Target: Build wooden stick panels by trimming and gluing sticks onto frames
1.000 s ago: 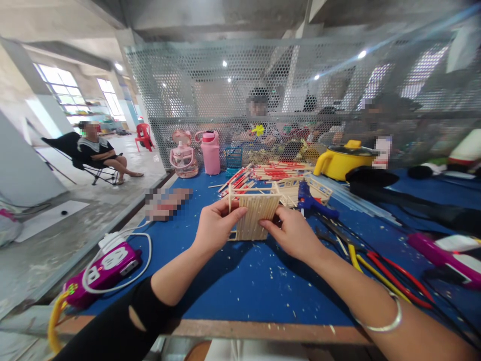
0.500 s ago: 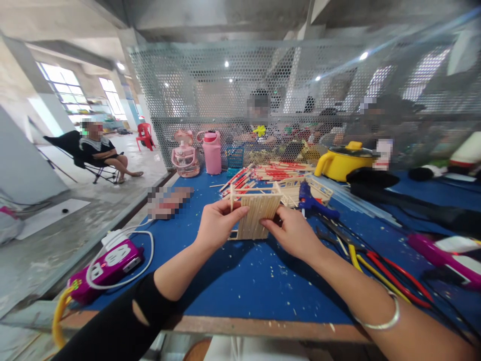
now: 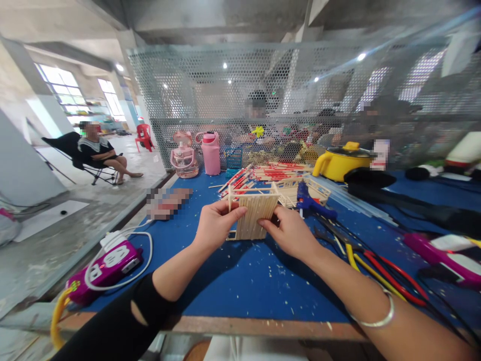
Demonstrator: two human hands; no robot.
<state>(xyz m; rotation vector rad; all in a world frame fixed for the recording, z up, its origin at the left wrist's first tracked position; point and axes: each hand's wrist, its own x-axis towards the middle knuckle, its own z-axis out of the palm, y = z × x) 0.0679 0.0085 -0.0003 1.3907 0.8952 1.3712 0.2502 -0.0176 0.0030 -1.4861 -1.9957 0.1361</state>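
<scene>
A small wooden stick frame (image 3: 252, 220) with a slatted panel facing me is held upright over the blue table (image 3: 240, 286). My left hand (image 3: 217, 225) pinches its left side, thumb on the slats. At its right side my right hand (image 3: 291, 228) grips the edge, with thumb and finger closed on it. Behind the frame lie red-and-wood sticks (image 3: 278, 171) and another stick structure (image 3: 317, 193). A blue glue gun (image 3: 315, 204) rests just beyond my right hand.
Pliers with red and yellow handles (image 3: 391, 281) lie at the right, near clear rods (image 3: 353, 200). A yellow pot (image 3: 343, 163) and pink bottles (image 3: 211, 154) stand behind. A purple power strip (image 3: 107, 268) sits left. Beyond the table, a person (image 3: 98, 150) sits in a chair.
Both hands keep the same grip on the stick frame. The whole view has shifted very slightly; nothing else has visibly moved.
</scene>
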